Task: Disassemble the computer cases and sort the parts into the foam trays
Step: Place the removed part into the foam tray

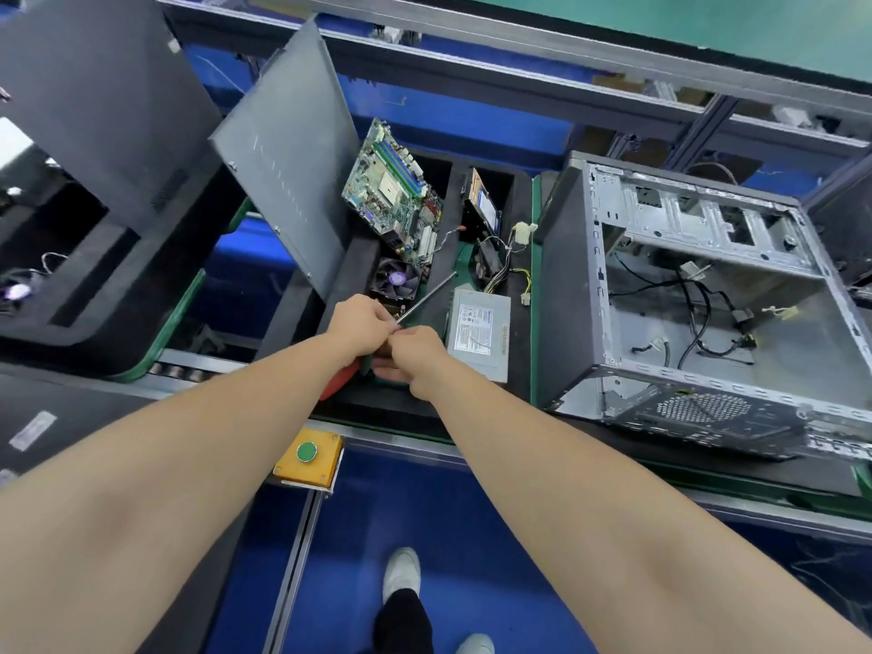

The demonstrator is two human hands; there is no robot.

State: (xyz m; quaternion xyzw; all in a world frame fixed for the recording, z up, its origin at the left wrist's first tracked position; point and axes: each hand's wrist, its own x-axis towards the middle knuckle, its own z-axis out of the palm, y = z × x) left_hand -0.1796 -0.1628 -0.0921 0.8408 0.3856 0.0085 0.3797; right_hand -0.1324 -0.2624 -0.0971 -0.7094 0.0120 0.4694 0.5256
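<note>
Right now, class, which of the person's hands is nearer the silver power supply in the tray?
Right. The right hand sits just beside the power supply, at its left edge; the left hand is farther left, beyond the right one. Both grip the screwdriver.

Line worker, approx. knee down & elbow out: L forearm [188, 446] and R forearm [566, 464] bare, as are L hand [363, 323] & R hand [417, 351]. Black trouser leg [403, 620] over white shoe [402, 572]; second shoe [474, 644], also white, only partly seen.
</note>
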